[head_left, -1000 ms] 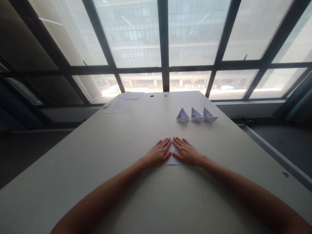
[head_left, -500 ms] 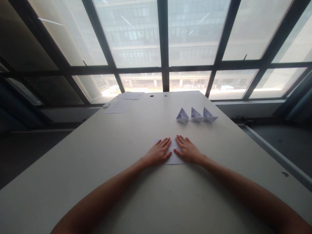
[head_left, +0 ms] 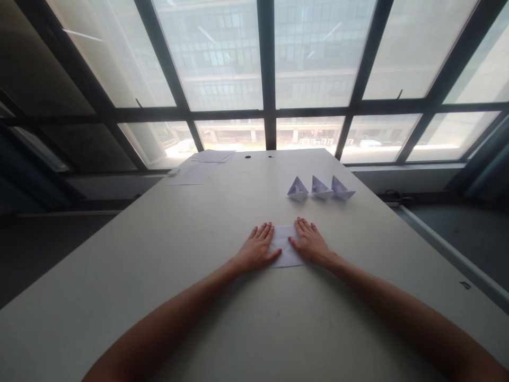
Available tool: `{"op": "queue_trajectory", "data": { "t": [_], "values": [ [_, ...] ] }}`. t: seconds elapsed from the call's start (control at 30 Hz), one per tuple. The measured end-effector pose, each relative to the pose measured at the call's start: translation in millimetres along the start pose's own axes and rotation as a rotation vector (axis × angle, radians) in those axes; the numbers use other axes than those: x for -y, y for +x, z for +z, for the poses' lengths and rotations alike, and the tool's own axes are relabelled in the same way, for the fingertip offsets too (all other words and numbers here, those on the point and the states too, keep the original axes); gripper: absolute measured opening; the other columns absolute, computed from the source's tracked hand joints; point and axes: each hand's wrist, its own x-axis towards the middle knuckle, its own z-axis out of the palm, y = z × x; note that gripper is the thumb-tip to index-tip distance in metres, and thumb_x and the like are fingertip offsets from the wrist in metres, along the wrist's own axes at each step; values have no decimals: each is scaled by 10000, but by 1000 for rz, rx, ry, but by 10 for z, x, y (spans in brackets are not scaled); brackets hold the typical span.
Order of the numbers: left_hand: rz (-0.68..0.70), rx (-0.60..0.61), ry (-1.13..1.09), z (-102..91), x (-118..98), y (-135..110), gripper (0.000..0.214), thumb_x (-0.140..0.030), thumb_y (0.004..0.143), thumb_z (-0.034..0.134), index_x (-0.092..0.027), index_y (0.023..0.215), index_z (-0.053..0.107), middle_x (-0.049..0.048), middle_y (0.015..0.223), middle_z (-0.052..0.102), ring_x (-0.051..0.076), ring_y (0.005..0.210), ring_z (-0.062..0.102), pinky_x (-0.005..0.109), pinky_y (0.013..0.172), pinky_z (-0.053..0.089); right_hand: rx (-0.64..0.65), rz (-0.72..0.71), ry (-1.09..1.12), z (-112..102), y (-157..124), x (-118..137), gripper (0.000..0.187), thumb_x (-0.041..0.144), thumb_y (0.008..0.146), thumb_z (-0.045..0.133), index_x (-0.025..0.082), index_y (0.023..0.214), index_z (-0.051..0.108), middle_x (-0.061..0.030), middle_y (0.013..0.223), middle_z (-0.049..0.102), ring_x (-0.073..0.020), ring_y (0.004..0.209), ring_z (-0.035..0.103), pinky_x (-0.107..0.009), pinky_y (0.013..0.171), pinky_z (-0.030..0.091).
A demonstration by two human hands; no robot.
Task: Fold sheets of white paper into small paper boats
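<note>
Got tons of counter before left/right edges; resting left hand and right hand apart on creased white paper.

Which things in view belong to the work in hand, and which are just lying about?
In the work:
creased white paper, lying on the table
left hand, flat on its left part
right hand, flat on its right part

Seemingly just lying about:
three folded paper shapes, perhaps related
loose sheets, far left
small dark patch, right; unclear what
</note>
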Motion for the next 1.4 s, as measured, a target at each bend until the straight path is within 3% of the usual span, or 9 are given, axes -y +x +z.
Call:
{"op": "queue_trajectory", "data": {
  "t": [0.4,0.6,0.8,0.93,1.13,1.4],
  "values": [
    [-17,25,9,-27,-27,-5,882,-696,932,220,-53,1535,214,188,1610,120,261,1506,71,413,1210,65,-137,120,33,73,16,-82,578,170,940,261,-23,1481,330,-205,1556,314,-278,1461,250,-453,1201,176],
    [-1,17,-9,-39,-26,-14,856,-685,943,227,-71,1539,213,178,1611,120,263,1506,70,428,1209,67,-148,161,48,90,20,-86,583,194,942,278,-34,1476,332,-223,1547,322,-293,1460,251,-444,1200,176],
    [145,37,-66,-76,-4,-16,671,-576,1002,211,-204,1560,192,59,1619,172,219,1502,121,417,1211,85,-130,171,90,55,31,-68,614,295,943,374,-18,1471,342,-228,1546,323,-304,1460,243,-447,1195,168],
    [158,20,-78,-72,6,-13,635,-555,1009,230,-235,1558,203,38,1614,200,214,1498,148,407,1209,110,-155,156,125,28,28,-60,569,292,937,407,41,1447,407,-202,1519,386,-313,1437,286,-475,1184,187],
    [144,15,-79,-71,2,-15,642,-564,1006,232,-233,1556,214,34,1614,202,218,1496,156,417,1210,123,-303,59,227,-24,10,-56,495,241,889,493,115,1367,493,-166,1290,573,-277,1218,504,-434,1112,335],
    [141,20,-95,-87,-4,-19,636,-552,1006,249,-238,1557,205,32,1615,204,219,1496,160,428,1210,125,-477,-69,432,-79,14,-63,507,137,812,561,199,1313,518,-114,1210,521,-251,1131,537,-411,1019,462]
  ]
}}
